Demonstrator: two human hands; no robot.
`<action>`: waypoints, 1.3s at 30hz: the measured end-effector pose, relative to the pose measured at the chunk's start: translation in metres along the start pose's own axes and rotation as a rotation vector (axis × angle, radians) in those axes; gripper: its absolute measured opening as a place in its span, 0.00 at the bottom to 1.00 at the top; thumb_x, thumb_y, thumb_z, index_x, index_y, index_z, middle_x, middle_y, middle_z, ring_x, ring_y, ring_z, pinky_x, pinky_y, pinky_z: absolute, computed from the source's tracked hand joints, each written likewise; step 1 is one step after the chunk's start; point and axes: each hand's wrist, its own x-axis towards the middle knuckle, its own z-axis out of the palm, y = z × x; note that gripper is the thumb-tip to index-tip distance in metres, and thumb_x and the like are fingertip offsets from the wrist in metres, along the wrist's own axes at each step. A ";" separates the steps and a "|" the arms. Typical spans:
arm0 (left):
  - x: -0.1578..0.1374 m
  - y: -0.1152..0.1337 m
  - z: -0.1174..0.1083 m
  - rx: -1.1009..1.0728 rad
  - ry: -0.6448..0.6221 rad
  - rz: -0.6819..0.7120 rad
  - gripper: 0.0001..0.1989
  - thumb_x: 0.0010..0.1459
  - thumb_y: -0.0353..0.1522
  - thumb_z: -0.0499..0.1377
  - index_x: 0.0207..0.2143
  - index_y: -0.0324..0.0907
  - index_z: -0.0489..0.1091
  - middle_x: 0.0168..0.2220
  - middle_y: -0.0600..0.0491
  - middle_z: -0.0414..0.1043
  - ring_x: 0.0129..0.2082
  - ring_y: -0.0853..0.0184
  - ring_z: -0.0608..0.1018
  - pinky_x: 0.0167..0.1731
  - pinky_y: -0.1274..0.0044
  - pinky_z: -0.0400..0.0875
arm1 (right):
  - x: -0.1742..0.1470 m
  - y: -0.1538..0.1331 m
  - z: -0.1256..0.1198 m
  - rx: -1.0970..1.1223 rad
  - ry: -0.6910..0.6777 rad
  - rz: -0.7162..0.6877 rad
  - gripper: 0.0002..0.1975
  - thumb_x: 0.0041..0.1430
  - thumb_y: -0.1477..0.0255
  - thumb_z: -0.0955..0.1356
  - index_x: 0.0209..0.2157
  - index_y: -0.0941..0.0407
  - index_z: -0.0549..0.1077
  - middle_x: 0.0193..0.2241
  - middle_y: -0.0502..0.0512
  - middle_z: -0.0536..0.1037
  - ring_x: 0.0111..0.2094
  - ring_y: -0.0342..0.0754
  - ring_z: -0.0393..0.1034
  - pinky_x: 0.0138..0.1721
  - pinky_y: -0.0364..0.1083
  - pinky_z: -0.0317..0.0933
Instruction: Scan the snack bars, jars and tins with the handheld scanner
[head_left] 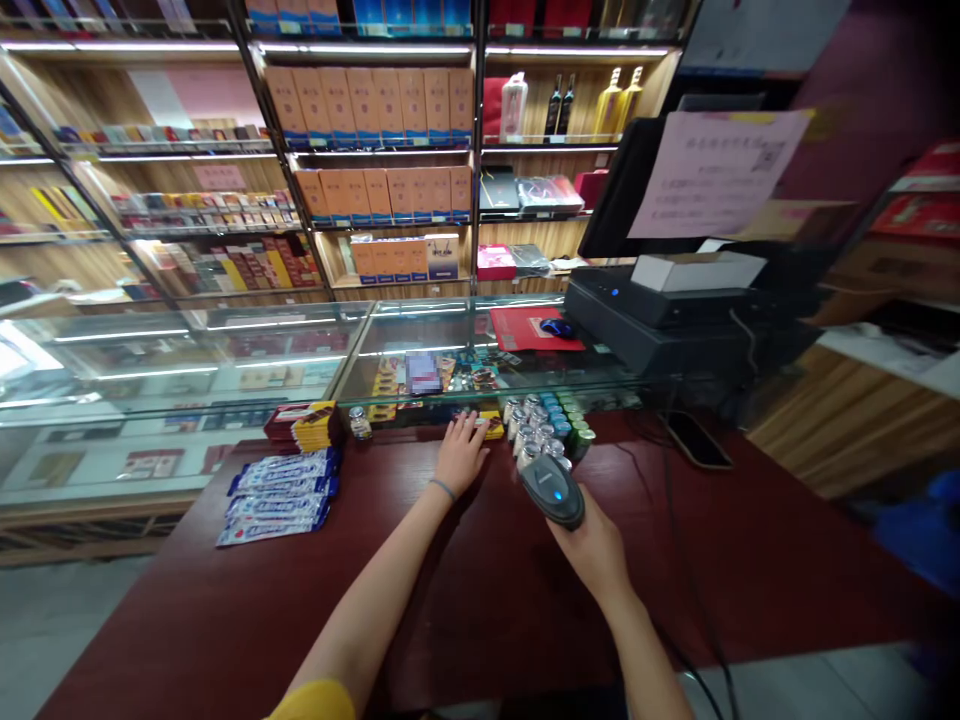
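My left hand [460, 458] reaches forward to the back of the dark red counter. Its fingers are stretched out and apart, over a small yellow and dark box [492, 425] that they partly hide; whether they grip it I cannot make out. A handheld barcode scanner [553, 492] is in my right hand [598, 550], its fingers closed round the handle, the head pointing forward. Just beyond the scanner stand several small jars with silver lids [534, 430]. Blue containers [556, 415] and green containers [580, 437] stand in rows beside them.
White and blue packets [279, 495] lie at the left, near stacked yellow and dark red boxes [315, 427] and a single jar [360, 423]. A phone [697, 440] rests at the right by black cables [671, 500]. Behind stand a glass showcase [352, 345] and a monitor [622, 190].
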 end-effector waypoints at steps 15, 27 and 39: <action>0.009 0.009 0.005 0.001 -0.003 -0.054 0.13 0.59 0.28 0.55 0.44 0.48 0.75 0.51 0.45 0.74 0.56 0.56 0.71 0.61 0.61 0.55 | -0.001 0.005 -0.001 0.014 0.000 -0.020 0.10 0.57 0.63 0.65 0.38 0.51 0.67 0.31 0.52 0.78 0.32 0.51 0.75 0.31 0.44 0.62; -0.032 0.007 -0.060 -0.601 0.453 -0.450 0.13 0.57 0.38 0.62 0.44 0.45 0.70 0.40 0.49 0.77 0.42 0.59 0.79 0.45 0.69 0.72 | -0.003 -0.003 0.007 -0.076 0.020 -0.001 0.11 0.57 0.60 0.65 0.39 0.51 0.68 0.33 0.53 0.79 0.33 0.53 0.76 0.30 0.45 0.62; -0.067 -0.014 -0.067 -1.346 0.669 -0.703 0.23 0.49 0.36 0.69 0.44 0.44 0.63 0.46 0.49 0.74 0.42 0.66 0.80 0.47 0.66 0.75 | -0.011 -0.049 0.047 -0.047 -0.138 -0.162 0.20 0.55 0.69 0.66 0.50 0.52 0.65 0.45 0.54 0.78 0.43 0.53 0.76 0.36 0.45 0.67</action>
